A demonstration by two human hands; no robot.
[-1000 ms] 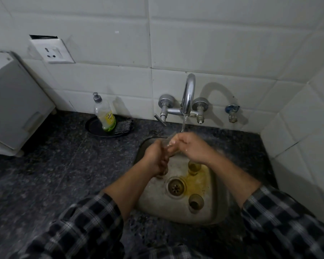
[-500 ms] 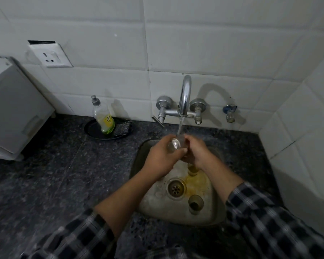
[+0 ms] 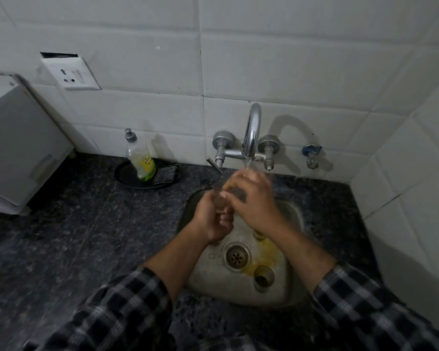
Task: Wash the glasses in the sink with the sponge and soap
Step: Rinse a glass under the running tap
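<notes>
Left hand [image 3: 214,219] closed round a glass [image 3: 219,198] under the running tap [image 3: 251,133], right hand [image 3: 251,201] curled over its mouth, sponge [image 3: 165,174] idle on the far-left bench: rinse best done by rotating the glass slowly, gripping firmly since wet.

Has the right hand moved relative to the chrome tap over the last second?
Yes. The right hand has come from right of the chrome tap to under its spout, over the glass in the left hand.

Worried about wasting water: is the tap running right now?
On. A thin stream falls from the tap spout onto the hands, left hand and right hand, holding a glass.
</notes>
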